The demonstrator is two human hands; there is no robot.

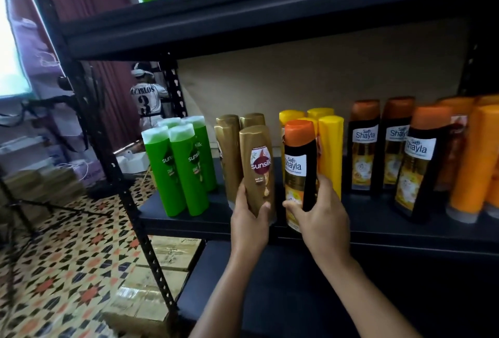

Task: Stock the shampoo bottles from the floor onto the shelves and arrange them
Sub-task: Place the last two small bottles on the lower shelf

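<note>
Your left hand [249, 218] grips gold Sunsilk bottle [258, 168] low on its body, fingers curled round it. Long axis near vertical, cap up, top tilted slightly left; base at shelf [189, 210] front edge. Your right hand [321, 210] grips black Safi Shayla bottle [299, 173] w/ orange cap, thumb and fingers wrapped round lower part. Upright, cap up, label facing you, just beside yellow bottles [328, 148].

Sunsilk bottles [178, 173] stand on the shelf [186, 216] at nine o'clock. Shayla bottles [388, 148] stand at three. Cartons [151, 297] lie on the floor at seven.
</note>
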